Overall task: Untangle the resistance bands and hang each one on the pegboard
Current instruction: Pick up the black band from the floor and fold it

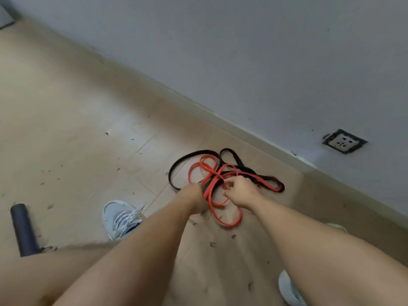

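A: What fills most of the view?

B: A pale grey wall (pixel 265 51) across the top and right, and a tan tiled floor (pixel 66 129) below it, speckled with dark bits of debris. A light skirting board (pixel 220 120) runs along where they meet.

A: And the person?

B: Two bare forearms reach down from the bottom edge. There's a light blue shoe (pixel 120 217) with white laces to the left, and part of another shoe (pixel 289 288) at the lower right.

A: Where are the bands?

B: On the floor near the wall, in one tangled heap. The black bands (pixel 176 166) loop out to the left and stretch away to the right; the red bands (pixel 223 215) cross over them in the middle and trail back toward the person.

A: What are the hands doing?

B: The left hand (pixel 195 195) is closed around a bunch of red and black strands. The right hand (pixel 239 192) has its fingers (pixel 230 184) curled, pinching a red strand at the knot.

A: Anything else?

B: A dark foam roller (pixel 23 228) lies far left. A wall socket (pixel 343 141) sits low on the wall. No writing or brand is readable anywhere.
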{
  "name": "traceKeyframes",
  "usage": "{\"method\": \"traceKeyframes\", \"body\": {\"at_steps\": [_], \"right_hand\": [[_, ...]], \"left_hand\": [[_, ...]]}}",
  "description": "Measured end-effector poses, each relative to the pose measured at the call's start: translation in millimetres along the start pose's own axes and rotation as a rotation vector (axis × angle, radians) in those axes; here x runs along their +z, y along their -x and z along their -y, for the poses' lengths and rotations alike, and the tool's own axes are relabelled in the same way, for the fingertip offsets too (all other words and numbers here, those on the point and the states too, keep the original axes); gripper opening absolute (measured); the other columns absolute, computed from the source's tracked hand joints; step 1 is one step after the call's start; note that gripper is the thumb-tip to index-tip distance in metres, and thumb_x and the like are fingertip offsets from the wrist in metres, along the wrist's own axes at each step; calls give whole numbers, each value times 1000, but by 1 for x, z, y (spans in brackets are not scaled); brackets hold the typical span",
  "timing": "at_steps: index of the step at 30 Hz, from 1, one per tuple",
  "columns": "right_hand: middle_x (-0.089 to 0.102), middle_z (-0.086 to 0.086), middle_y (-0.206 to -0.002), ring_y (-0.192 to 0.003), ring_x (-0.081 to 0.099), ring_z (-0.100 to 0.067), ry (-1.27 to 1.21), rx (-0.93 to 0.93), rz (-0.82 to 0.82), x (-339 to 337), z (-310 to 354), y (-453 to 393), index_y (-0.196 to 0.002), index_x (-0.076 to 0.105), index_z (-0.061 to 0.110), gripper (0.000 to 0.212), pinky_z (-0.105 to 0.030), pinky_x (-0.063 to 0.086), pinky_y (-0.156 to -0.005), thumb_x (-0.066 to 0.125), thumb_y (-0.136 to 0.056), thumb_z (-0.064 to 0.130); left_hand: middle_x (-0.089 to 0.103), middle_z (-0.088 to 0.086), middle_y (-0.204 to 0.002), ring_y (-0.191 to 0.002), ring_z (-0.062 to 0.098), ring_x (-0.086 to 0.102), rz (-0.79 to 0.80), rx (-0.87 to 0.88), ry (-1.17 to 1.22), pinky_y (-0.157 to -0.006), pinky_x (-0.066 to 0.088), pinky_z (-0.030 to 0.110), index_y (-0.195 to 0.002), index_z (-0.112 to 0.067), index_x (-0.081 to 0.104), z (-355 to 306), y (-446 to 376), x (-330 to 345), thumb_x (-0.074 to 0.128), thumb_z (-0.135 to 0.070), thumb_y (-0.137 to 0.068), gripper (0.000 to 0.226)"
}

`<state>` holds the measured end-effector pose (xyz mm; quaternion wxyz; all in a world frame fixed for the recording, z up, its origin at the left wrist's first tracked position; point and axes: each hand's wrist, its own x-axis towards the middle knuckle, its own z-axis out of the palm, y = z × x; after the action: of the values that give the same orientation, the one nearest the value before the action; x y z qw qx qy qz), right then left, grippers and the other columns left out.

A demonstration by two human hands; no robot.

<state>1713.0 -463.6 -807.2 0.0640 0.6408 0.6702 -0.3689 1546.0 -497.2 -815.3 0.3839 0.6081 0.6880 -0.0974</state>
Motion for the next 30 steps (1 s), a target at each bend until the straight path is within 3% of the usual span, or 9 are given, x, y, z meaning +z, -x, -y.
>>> {"method": "traceKeyframes", "body": {"at_steps": [5,8,11,14,16,19,23,28,30], "right_hand": [[59,-1,-149,-132,59,-26,-48,74,32,66,-19,-18,-144,59,27,52,-37,53,-104,65,-93,22],[48,0,-158,-147,41,-24,-28,102,-153,83,-23,-29,-148,54,26,60,-42,41,-118,63,-91,13],[18,1,-173,-160,10,-24,-2,146,-366,78,-22,-35,-164,24,28,86,-45,17,-130,65,-90,11],[9,-2,-175,-161,1,-27,6,201,-362,63,-37,-53,-166,1,27,93,-46,8,-131,63,-97,29],[27,-6,-170,-160,12,-30,43,226,-277,52,-52,-63,-166,5,24,89,-46,9,-130,58,-99,49],[51,-11,-152,-145,36,-35,119,220,-262,40,-59,-65,-163,24,18,86,-47,24,-122,57,-96,60],[61,-4,-140,-137,43,-29,279,191,-138,53,-49,-50,-136,64,26,42,-42,31,-115,56,-99,44],[57,5,-127,-128,45,-21,243,-13,-247,85,-53,-19,-120,70,33,28,-38,28,-118,66,-92,33],[60,7,-121,-124,50,-20,200,-167,-262,100,-54,-9,-111,71,28,24,-36,31,-111,69,-87,27]], "left_hand": [[50,12,-145,-127,30,55,160,-48,-43,-104,48,36,-141,-18,54,16,-21,50,66,-30,-87,56],[40,14,-155,-143,33,37,145,-54,-69,-116,38,40,-146,-22,48,19,-32,59,63,-37,-89,61],[12,15,-168,-155,37,9,117,-87,-66,-123,23,50,-150,-32,41,18,-41,61,62,-45,-84,70],[56,11,-138,-137,36,44,181,-68,-13,-111,41,46,-125,-27,65,11,-44,60,58,-50,-76,55],[67,9,-116,-116,33,60,148,-41,22,-96,52,38,-111,-19,70,6,-43,58,60,-36,-83,34],[69,8,-118,-110,31,64,99,-31,50,-93,55,39,-117,-17,68,-1,-41,55,59,-19,-86,32],[64,8,-132,-121,29,59,106,-33,89,-99,51,38,-137,-19,55,-10,-36,53,65,-25,-90,48],[62,9,-131,-113,30,63,-106,-64,283,-93,53,41,-157,-25,22,-4,-37,51,56,-28,-94,73],[50,11,-137,-119,31,56,-190,-31,166,-92,50,39,-160,-34,12,-2,-34,46,51,-30,-98,73]]}}
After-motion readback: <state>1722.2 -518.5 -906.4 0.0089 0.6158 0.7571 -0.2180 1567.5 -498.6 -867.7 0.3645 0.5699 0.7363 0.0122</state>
